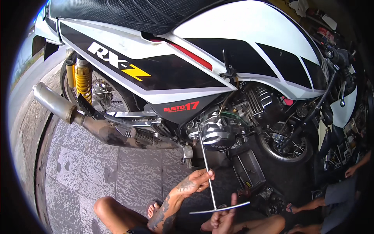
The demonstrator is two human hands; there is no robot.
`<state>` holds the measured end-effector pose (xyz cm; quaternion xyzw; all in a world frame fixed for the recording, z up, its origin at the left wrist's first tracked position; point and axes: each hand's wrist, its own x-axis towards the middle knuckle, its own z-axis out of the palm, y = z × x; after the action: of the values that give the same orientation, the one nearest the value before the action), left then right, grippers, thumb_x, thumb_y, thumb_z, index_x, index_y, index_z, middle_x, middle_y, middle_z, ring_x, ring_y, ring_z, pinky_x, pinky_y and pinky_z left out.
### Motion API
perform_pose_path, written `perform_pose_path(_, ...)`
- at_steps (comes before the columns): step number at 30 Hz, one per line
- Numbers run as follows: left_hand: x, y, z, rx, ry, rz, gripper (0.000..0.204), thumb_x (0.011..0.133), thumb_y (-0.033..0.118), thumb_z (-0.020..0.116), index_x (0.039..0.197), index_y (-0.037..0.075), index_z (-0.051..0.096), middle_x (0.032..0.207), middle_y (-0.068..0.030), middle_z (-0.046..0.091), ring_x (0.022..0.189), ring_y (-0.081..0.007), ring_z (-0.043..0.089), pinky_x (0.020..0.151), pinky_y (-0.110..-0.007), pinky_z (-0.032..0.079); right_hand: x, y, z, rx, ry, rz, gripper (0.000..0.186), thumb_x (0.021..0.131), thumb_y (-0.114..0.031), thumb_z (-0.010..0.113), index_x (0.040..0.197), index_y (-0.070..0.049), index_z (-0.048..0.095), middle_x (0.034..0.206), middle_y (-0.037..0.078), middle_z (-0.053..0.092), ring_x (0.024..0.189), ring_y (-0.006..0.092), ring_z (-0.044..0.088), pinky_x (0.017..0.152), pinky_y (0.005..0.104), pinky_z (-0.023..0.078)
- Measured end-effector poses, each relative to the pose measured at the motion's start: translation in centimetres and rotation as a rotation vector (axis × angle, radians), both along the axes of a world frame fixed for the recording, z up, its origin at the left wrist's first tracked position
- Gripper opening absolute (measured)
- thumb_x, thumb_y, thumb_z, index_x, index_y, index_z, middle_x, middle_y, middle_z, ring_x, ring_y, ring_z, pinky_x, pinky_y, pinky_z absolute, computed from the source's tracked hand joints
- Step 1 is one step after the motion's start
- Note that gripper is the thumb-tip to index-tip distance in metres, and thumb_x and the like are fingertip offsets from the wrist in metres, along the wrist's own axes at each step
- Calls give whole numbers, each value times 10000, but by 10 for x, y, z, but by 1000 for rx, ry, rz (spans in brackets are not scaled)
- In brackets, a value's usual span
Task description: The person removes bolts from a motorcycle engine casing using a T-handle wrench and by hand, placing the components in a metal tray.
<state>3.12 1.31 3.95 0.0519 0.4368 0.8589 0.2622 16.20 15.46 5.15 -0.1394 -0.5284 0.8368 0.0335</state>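
Observation:
A long chrome T-handle wrench [206, 160] runs from the motorcycle's engine cover down toward me, its tip at the lower left of the cover. My left hand [195, 182] is closed around the shaft, in its lower half. Beside the crossbar at the near end is my right hand [224, 220]. Its index finger points up past the bar and seems to touch it; the other fingers are partly bent and not wrapped round it. The engine [220, 130] has a shiny, rounded side cover. Where the wrench tip meets it, the fastener is too small to make out.
The white and black motorcycle [218, 23] stands broadside before me. A silver exhaust [54, 102] and a footpeg [144, 136] jut out at left. Below the engine lies a dark tray [248, 167]. At lower right are loose parts [270, 201] and another person's leg [307, 206].

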Motion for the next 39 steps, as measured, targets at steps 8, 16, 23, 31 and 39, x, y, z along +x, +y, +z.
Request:
perform_pose_path(8,4,16,8,4,31,-34,280,938,345,498,900,67,498,532,83,316,414,-17,251,369,-204,179,-7,-14,-9,342,136,-143,308,934,-106,454,1235,-40,471,632,-38,386,472,35,323,405,181,245)
perform_pose_path(16,22,1,3,96,12,-164,214,936,279,522,931,65,511,543,92,328,431,-16,270,385,-201,182,7,-31,41,598,323,303,345,874,-67,500,1215,-84,548,693,72,586,579,192,546,521,278,430)
perform_pose_path(23,15,-6,4,61,101,-163,266,943,322,496,979,59,487,525,80,341,407,-22,280,366,-193,205,10,66,-70,1257,56,-185,220,855,-97,554,1041,-60,665,836,106,666,702,153,595,648,259,473)
perform_pose_path(31,7,5,0,52,74,-178,225,930,296,528,960,77,491,545,75,307,432,-27,251,380,-203,180,17,28,-4,297,11,50,499,920,-106,494,1395,-106,341,619,-49,389,475,21,302,411,164,225)
perform_pose_path(39,7,9,-4,114,76,-171,223,932,288,526,944,68,492,546,70,303,437,-34,250,386,-203,185,39,-10,3,1,13,-38,516,928,-90,441,1415,-112,270,720,11,439,478,65,351,400,185,292)
